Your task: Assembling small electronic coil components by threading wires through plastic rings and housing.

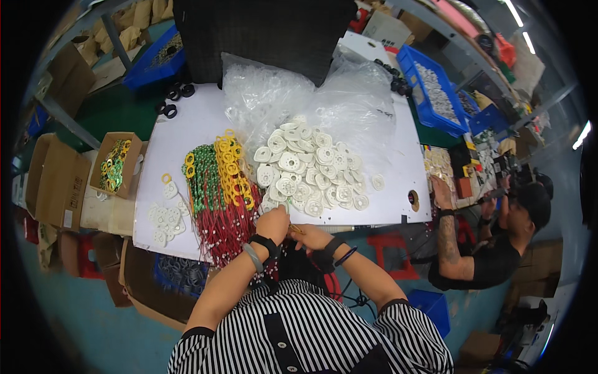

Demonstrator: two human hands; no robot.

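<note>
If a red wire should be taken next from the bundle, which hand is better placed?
Probably the left hand: it is close beside the red wires, whereas the right hand is farther away, on the left hand's other side.

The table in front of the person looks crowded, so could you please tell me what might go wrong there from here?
First, the red wires droop over the front edge of the table, close beside the left wrist, so a sleeve or bracelet might snag them and pull the bundle down. Second, the white discs are heaped loosely, some near that edge, so a bump from the left hand could send a few off.
</note>
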